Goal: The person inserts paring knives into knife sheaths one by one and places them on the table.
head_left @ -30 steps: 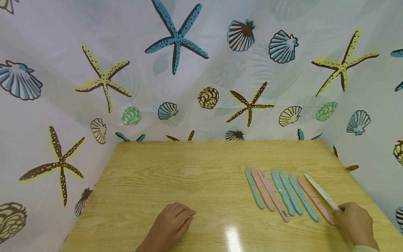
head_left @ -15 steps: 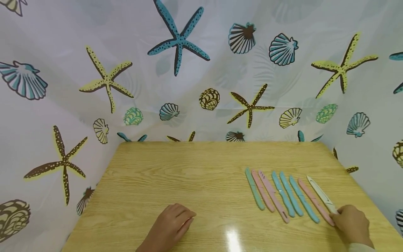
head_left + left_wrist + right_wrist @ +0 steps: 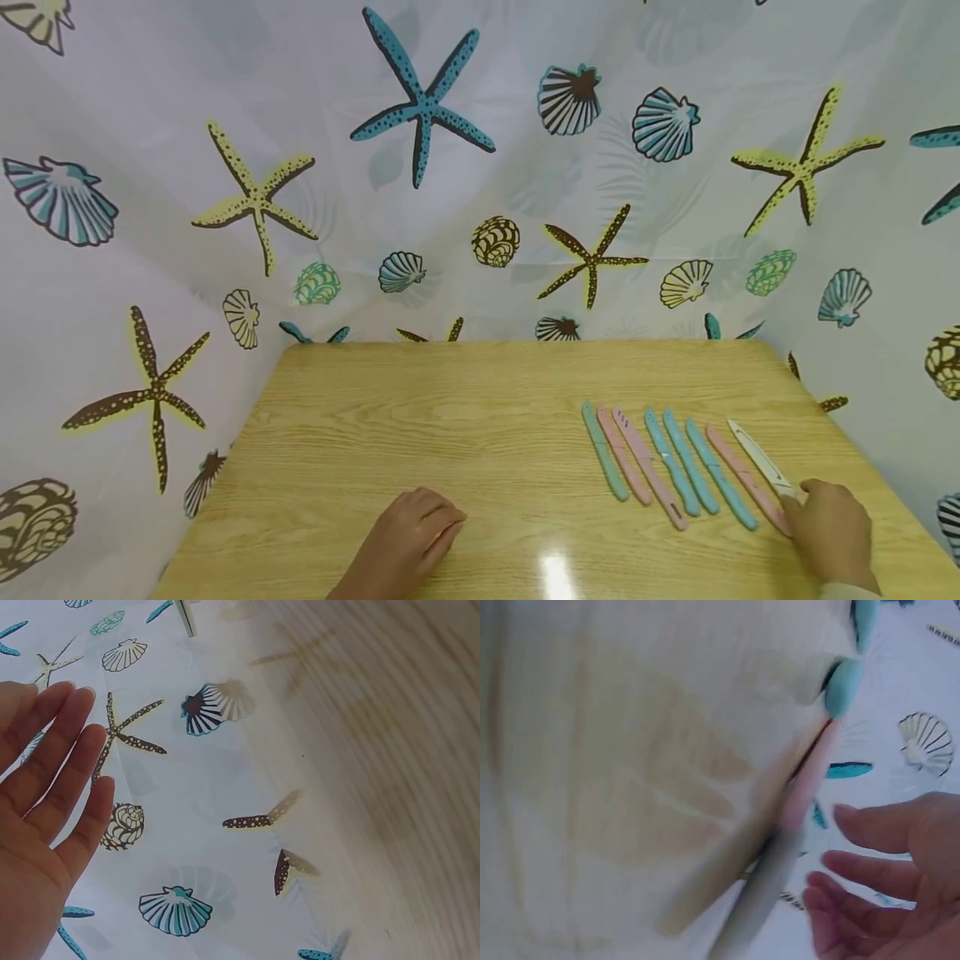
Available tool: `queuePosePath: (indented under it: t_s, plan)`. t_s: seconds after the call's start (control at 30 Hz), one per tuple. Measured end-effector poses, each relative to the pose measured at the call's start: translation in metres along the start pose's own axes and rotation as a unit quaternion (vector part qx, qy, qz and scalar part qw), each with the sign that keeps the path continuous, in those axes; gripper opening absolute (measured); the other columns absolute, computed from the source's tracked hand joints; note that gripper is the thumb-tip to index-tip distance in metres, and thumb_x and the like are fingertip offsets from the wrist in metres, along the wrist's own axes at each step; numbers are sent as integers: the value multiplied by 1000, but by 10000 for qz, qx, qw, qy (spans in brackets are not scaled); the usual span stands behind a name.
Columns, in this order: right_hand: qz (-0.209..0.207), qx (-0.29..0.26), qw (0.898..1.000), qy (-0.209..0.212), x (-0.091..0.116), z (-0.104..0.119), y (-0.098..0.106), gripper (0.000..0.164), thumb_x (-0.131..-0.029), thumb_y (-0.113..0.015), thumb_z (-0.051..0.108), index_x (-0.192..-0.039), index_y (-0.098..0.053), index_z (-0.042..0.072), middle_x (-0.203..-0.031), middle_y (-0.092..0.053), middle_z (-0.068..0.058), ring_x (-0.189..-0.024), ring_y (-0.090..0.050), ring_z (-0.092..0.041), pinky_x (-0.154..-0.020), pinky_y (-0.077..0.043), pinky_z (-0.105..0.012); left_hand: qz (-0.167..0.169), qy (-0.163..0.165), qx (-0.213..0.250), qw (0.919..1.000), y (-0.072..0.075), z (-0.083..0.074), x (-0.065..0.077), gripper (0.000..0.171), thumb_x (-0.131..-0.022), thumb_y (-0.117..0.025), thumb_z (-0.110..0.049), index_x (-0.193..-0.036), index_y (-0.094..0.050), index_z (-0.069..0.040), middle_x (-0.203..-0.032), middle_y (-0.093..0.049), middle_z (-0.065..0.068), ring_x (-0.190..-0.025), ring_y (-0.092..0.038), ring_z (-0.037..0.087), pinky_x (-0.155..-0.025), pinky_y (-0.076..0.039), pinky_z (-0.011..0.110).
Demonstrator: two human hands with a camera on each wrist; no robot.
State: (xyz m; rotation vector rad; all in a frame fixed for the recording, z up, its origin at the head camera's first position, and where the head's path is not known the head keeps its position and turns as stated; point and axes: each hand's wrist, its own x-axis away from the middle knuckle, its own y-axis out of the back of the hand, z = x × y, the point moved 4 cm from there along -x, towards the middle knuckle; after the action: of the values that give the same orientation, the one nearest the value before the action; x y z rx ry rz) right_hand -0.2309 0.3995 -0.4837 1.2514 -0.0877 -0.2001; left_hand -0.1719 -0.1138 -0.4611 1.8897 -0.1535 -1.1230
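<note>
My right hand [image 3: 831, 529] is at the handle end of a white knife [image 3: 761, 457], which lies at the right end of a row of knives. In the right wrist view its thumb and fingers [image 3: 877, 832] are spread apart beside the blurred white handle [image 3: 756, 904], not wrapped round it. Left of the white knife lies a salmon-pink knife [image 3: 738, 467], then blue knives [image 3: 720, 471], two pink ones [image 3: 648, 467] and a green one [image 3: 604, 450]. My left hand [image 3: 408, 533] is relaxed over the table's front with nothing in it; the left wrist view shows its fingers loosely extended.
The wood-grain table [image 3: 420, 417] reaches back to a white curtain [image 3: 450, 208] printed with starfish and shells. This cloth also hangs along both sides. A bright light reflection [image 3: 557, 575] lies on the tabletop near the front.
The white knife has turned flatter and settled beside the salmon-pink knife. My right hand has shifted slightly left, and its fingers have come off the handle. My left hand has stayed in place.
</note>
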Motion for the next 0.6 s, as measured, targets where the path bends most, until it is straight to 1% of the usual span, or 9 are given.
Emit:
queuePosePath:
  t_s: [0.07, 0.17, 0.27, 0.33, 0.37, 0.43, 0.5, 0.53, 0.6]
  plan:
    - [-644, -30, 9968, 463, 6, 26, 3, 35, -85, -66, 9, -98, -59, -23, -78, -60, -33, -58, -57, -39, -47, -49, -45, -13, 36, 21, 10000, 1, 1, -1, 4, -89, -69, -17, -87, -72, -18, -86, -63, -11, -80, -59, 5, -72, -52, 22]
    - [-1359, -265, 9839, 1134, 18, 77, 7, 23, -84, -66, 3, -89, -63, -18, -68, -59, -21, -51, -53, -24, -39, -45, -34, -83, -18, 11, 10000, 1, 0, -7, 9, -91, -67, -18, -83, -71, -18, -83, -62, -11, -77, -58, 4, -70, -51, 21]
    - [-1555, -540, 9709, 1740, 30, 131, 7, 14, -83, -68, 1, -84, -66, -12, -68, -62, -13, -54, -57, -20, -42, -47, -30, -169, -190, -65, 9997, 0, -3, -18, 17, -94, -63, -17, -78, -67, -17, -78, -60, -10, -72, -55, 4, -66, -48, 18]
    - [-1580, -710, 9622, 2101, 39, 165, 4, 8, -83, -70, 1, -81, -68, -7, -70, -64, -10, -58, -58, -18, -47, -50, -30, -198, -290, -127, 9993, -1, -6, -26, 20, -95, -60, -17, -75, -65, -18, -75, -59, -10, -69, -53, 3, -64, -46, 16]
    - [-1498, -787, 9596, 2248, 43, 180, 1, 7, -83, -71, 1, -82, -68, -5, -72, -64, -8, -61, -59, -17, -50, -51, -29, -193, -312, -158, 9992, -3, -8, -30, 21, -96, -59, -18, -75, -64, -18, -75, -58, -10, -68, -53, 3, -63, -45, 16]
    - [-1369, -906, 9524, 2568, 52, 209, -7, 5, -83, -73, 4, -83, -69, 1, -77, -67, -6, -69, -62, -17, -59, -55, -29, -140, -281, -186, 9993, -7, -9, -40, 19, -96, -58, -19, -79, -65, -18, -80, -60, -9, -75, -55, 5, -68, -48, 18]
    - [-1141, -994, 9452, 2893, 58, 234, -17, 8, -85, -73, 8, -89, -70, 2, -87, -69, -8, -81, -66, -22, -71, -57, -35, 32, -131, -284, 9995, -12, -9, -49, 13, -97, -58, -23, -91, -68, -17, -95, -64, -6, -93, -58, 10, -81, -51, 26]
    - [-1032, -1009, 9409, 3065, 60, 245, -22, 14, -86, -72, 11, -95, -70, 0, -94, -69, -11, -89, -67, -27, -77, -57, -39, 144, -30, -342, 9993, -15, -7, -53, 14, -97, -58, -25, -100, -69, -16, -106, -64, -3, -104, -57, 15, -88, -50, 32]
    - [-774, -956, 9358, 3303, 62, 262, -32, 32, -89, -70, 20, -112, -66, -2, -117, -65, -17, -112, -59, -36, -90, -51, -51, 476, 209, -567, 9970, -22, -3, -60, 30, -97, -57, -32, -120, -64, -15, -131, -56, 2, -126, -47, 26, -99, -45, 44]
